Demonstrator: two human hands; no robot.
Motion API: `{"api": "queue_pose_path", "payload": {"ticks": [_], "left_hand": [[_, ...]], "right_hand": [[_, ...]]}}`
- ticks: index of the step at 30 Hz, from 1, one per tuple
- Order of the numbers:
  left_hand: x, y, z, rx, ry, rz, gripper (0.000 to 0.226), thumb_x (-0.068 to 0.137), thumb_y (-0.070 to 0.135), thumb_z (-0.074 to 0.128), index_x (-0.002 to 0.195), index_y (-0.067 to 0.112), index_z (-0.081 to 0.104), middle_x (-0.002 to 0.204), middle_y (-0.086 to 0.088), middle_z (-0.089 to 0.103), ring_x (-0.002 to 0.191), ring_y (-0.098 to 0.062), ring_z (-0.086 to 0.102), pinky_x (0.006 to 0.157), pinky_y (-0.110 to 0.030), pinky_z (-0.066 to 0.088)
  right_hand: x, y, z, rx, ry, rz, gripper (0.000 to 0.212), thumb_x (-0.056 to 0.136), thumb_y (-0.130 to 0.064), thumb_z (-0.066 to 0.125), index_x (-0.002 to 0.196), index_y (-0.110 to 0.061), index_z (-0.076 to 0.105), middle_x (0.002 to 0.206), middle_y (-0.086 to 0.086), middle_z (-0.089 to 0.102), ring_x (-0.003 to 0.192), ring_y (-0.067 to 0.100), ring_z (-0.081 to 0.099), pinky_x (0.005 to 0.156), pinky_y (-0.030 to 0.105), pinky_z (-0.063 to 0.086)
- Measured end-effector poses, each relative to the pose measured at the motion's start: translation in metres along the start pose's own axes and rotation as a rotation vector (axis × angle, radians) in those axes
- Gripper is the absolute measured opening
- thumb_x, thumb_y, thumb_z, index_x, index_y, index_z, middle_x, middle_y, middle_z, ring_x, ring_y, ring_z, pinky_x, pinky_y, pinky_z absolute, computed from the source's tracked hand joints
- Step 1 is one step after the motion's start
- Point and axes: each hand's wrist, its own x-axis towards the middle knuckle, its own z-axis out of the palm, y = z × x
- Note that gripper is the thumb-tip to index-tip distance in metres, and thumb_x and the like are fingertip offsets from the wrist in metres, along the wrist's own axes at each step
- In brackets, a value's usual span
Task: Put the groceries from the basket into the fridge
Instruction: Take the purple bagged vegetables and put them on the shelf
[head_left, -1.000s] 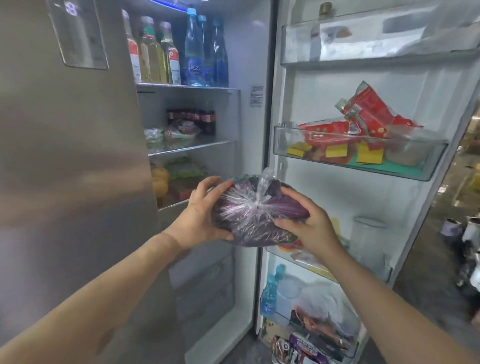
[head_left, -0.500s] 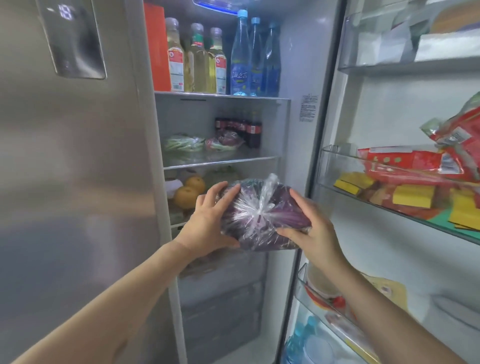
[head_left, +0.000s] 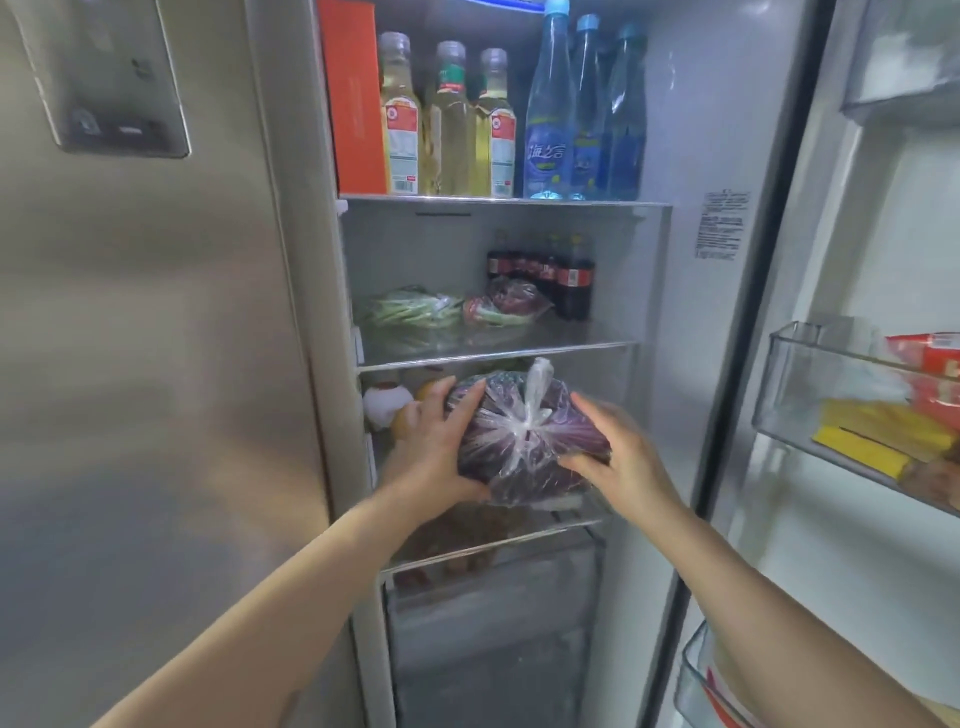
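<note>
Both hands carry a knotted clear plastic bag (head_left: 524, 441) of dark purple vegetables at the mouth of the open fridge (head_left: 675, 322), level with the third shelf down. The left hand (head_left: 434, 441) grips the bag at its 9 o'clock side, fingers spread up over the top and thumb curled underneath. The right hand (head_left: 618, 452) holds it at 3 o'clock, fingers curved against the plastic and thumb tucked low. The bag's knot (head_left: 537, 379) sticks up at 12 o'clock.

Whether the bag already rests on the shelf or hangs just above it cannot be told. Just behind the left hand, at 10 o'clock from the bag, sit a white round item (head_left: 384, 405) and yellow fruit (head_left: 428, 389), partly hidden.

The shelf above, at 12 o'clock from the bag, holds a bag of green beans (head_left: 410, 312), another bagged vegetable (head_left: 506, 304) and a row of small dark soda bottles (head_left: 561, 280) at the back. The top shelf carries an orange box (head_left: 356, 98), three bottles of pale yellow liquid (head_left: 449, 124) and blue water bottles (head_left: 582, 109).

At 3 o'clock the open door (head_left: 883, 249) shows a clear door bin (head_left: 795, 395) with red packets (head_left: 935, 364) and yellow blocks (head_left: 872, 436). At 9 o'clock stands the closed steel door (head_left: 145, 364) with its dispenser panel (head_left: 104, 78).
</note>
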Motion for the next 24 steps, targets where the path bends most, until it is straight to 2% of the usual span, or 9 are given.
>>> {"api": "queue_pose_path", "payload": {"ticks": [2, 7, 11, 14, 18, 22, 24], "left_hand": [[0.005, -0.005, 0.012, 0.002, -0.027, -0.046, 0.122, 0.055, 0.046, 0.086, 0.148, 0.042, 0.007, 0.151, 0.009, 0.001, 0.134, -0.027, 0.013, 0.105, -0.05, 0.036], [0.015, -0.022, 0.049, 0.047, -0.021, -0.157, 0.123, 0.055, 0.046, 0.085, 0.148, 0.042, 0.005, 0.149, 0.009, 0.002, 0.134, -0.027, 0.012, 0.102, -0.05, 0.041], [0.022, -0.033, 0.075, 0.083, -0.092, -0.242, 0.128, 0.055, 0.047, 0.086, 0.148, 0.042, -0.001, 0.153, 0.004, 0.001, 0.133, -0.032, 0.015, 0.106, -0.05, 0.036], [0.027, -0.038, 0.091, 0.076, -0.141, -0.276, 0.128, 0.056, 0.048, 0.086, 0.149, 0.04, -0.002, 0.155, 0.004, -0.003, 0.137, -0.033, 0.011, 0.109, -0.048, 0.03], [0.039, -0.038, 0.101, 0.092, -0.169, -0.316, 0.127, 0.057, 0.049, 0.085, 0.149, 0.039, -0.001, 0.156, 0.0, -0.002, 0.14, -0.035, 0.007, 0.111, -0.047, 0.027], [0.055, -0.031, 0.097, 0.129, -0.149, -0.305, 0.124, 0.059, 0.049, 0.084, 0.149, 0.039, -0.002, 0.157, -0.002, -0.001, 0.14, -0.036, 0.007, 0.108, -0.049, 0.031], [0.064, -0.024, 0.09, 0.151, -0.132, -0.296, 0.123, 0.061, 0.048, 0.083, 0.149, 0.039, -0.002, 0.157, -0.001, 0.0, 0.139, -0.037, 0.009, 0.106, -0.05, 0.033]], "right_hand": [[0.009, 0.015, 0.012, 0.002, -0.033, 0.012, 0.074, 0.072, -0.022, 0.082, 0.138, -0.019, 0.049, 0.128, 0.003, 0.054, 0.117, 0.015, 0.053, 0.104, 0.025, 0.038], [0.031, 0.048, 0.041, 0.001, -0.135, 0.016, 0.073, 0.071, -0.02, 0.083, 0.137, -0.017, 0.051, 0.128, 0.007, 0.055, 0.117, 0.017, 0.051, 0.098, 0.011, 0.029], [0.038, 0.074, 0.062, 0.059, -0.217, 0.063, 0.073, 0.072, -0.021, 0.083, 0.137, -0.021, 0.051, 0.13, 0.003, 0.052, 0.117, 0.01, 0.049, 0.097, 0.001, 0.025], [0.039, 0.092, 0.073, 0.089, -0.262, 0.1, 0.072, 0.073, -0.022, 0.082, 0.137, -0.023, 0.05, 0.125, 0.001, 0.051, 0.111, 0.01, 0.052, 0.09, -0.002, 0.028], [0.048, 0.109, 0.079, 0.118, -0.275, 0.128, 0.071, 0.072, -0.021, 0.083, 0.136, -0.022, 0.052, 0.124, 0.001, 0.051, 0.11, 0.011, 0.054, 0.089, -0.003, 0.03], [0.062, 0.114, 0.072, 0.138, -0.233, 0.116, 0.073, 0.069, -0.018, 0.084, 0.134, -0.022, 0.053, 0.124, 0.006, 0.053, 0.113, 0.016, 0.054, 0.096, 0.008, 0.033], [0.069, 0.112, 0.065, 0.136, -0.21, 0.113, 0.073, 0.068, -0.017, 0.085, 0.134, -0.022, 0.053, 0.124, 0.006, 0.054, 0.111, 0.016, 0.054, 0.094, 0.004, 0.032]]}}
